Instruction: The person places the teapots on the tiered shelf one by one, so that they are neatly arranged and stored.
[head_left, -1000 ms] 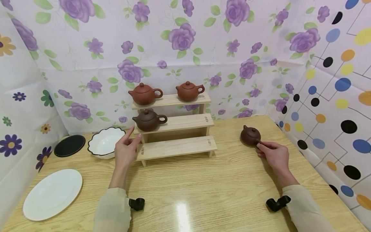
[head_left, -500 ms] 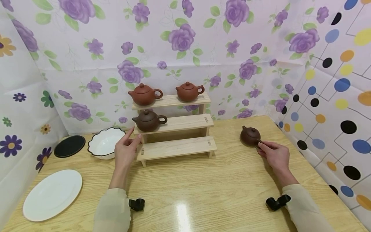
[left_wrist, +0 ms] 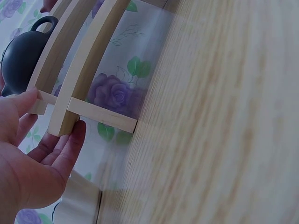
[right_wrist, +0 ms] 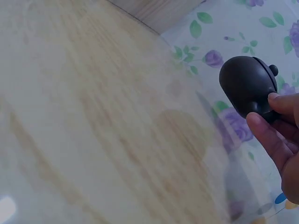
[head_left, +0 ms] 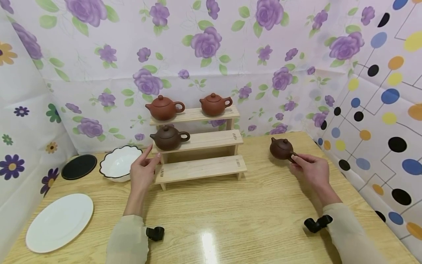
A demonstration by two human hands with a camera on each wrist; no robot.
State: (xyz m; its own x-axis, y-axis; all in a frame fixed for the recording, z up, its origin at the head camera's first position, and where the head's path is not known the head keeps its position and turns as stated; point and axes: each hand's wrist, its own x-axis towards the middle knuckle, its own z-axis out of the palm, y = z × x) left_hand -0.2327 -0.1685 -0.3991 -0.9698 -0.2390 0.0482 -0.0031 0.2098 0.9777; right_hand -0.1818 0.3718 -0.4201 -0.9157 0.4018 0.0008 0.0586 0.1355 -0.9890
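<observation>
My right hand (head_left: 311,170) pinches the handle of a dark brown teapot (head_left: 280,149) between thumb and fingers. That teapot is held tilted just above the right side of the table, lid on. At the left end of a three-step wooden stand (head_left: 202,168) is my left hand (head_left: 143,171). In the left wrist view its fingertips (left_wrist: 77,133) curl under the end of the lowest step, and a digit reaches the middle step. Another dark brown teapot (head_left: 167,138) sits on the middle step, left end. Two reddish-brown teapots, left (head_left: 163,109) and right (head_left: 213,105), stand on the top step.
A white scalloped bowl (head_left: 118,163) with a dark rim stands left of the left hand. Behind it to the left lies a round black coaster (head_left: 79,167). A white plate (head_left: 60,222) lies at the front left. Patterned cloth walls (head_left: 184,47) bound the table.
The right hand has raised the dark teapot slightly and moved it a little left, tilting it. The left hand and the stand have kept their place.
</observation>
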